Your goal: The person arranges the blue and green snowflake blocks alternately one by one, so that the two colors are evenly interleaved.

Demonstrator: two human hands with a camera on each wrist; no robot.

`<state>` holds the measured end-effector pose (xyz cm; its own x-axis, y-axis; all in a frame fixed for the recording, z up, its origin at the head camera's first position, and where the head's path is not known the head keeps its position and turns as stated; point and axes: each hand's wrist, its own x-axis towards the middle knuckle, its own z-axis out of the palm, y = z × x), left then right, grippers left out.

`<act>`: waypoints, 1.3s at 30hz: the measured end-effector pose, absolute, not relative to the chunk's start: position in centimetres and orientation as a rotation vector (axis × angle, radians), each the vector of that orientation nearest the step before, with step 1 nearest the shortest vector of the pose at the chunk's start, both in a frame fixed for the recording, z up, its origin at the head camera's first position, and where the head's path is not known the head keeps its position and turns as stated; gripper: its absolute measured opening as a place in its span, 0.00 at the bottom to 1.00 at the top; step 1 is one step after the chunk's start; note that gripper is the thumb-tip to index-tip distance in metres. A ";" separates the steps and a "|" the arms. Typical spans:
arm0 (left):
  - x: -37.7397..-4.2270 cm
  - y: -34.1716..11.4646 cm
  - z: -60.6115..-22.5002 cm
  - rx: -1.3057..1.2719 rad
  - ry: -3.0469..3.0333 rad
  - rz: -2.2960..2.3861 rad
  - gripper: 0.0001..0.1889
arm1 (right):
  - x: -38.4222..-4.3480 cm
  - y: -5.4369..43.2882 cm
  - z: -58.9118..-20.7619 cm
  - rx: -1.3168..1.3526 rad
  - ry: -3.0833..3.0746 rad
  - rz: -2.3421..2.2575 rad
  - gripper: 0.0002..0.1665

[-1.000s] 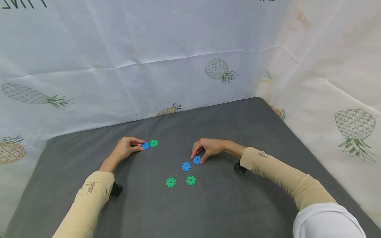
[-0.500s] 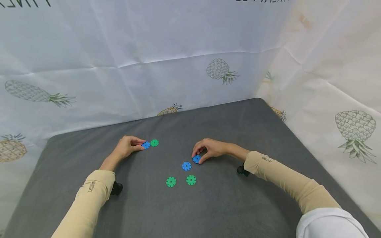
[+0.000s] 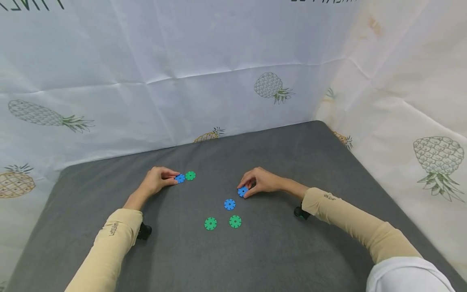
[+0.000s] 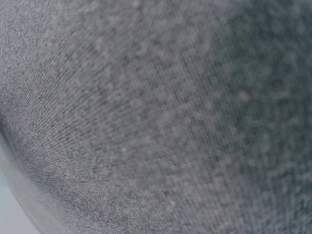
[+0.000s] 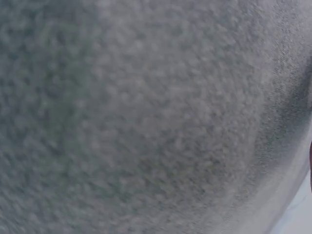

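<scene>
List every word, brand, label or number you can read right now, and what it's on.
None is legible in full.
Pineapple-print backdrop, top left and top right: dark letters, cut off by the frame edge.
Left sleeve: dark print, too small to read.
Right sleeve: dark print, too small to read.
Blue discs, green discs: no lettering visible.

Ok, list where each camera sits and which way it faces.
Head: on the head, looking forward and down at three round, notched blue discs and three green ones; left hand, right hand and beige fabric sleeves show.
Left wrist: worn there, facing blurred grey fabric; no hand shows.
Right wrist: worn there, facing similarly; right-edge sliver may be skin.
Both wrist views share grey fabric.
</scene>
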<state>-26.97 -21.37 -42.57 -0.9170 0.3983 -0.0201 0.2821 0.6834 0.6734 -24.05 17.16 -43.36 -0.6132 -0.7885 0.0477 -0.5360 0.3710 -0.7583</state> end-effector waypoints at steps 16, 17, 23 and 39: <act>-27.0 -21.3 -42.5 0.548 2.723 1.061 0.14 | -23.9 17.8 -43.7 -0.673 2.243 -1.530 0.19; -27.0 -21.3 -42.5 0.545 2.721 1.060 0.14 | -23.9 17.7 -43.6 -0.666 2.238 -1.549 0.19; -26.9 -21.3 -42.6 0.540 2.716 1.065 0.14 | -24.4 17.3 -43.6 -0.634 2.215 -1.628 0.19; -26.7 -21.3 -42.5 0.548 2.733 1.062 0.14 | -26.4 15.1 -43.8 -0.555 2.171 -1.749 0.18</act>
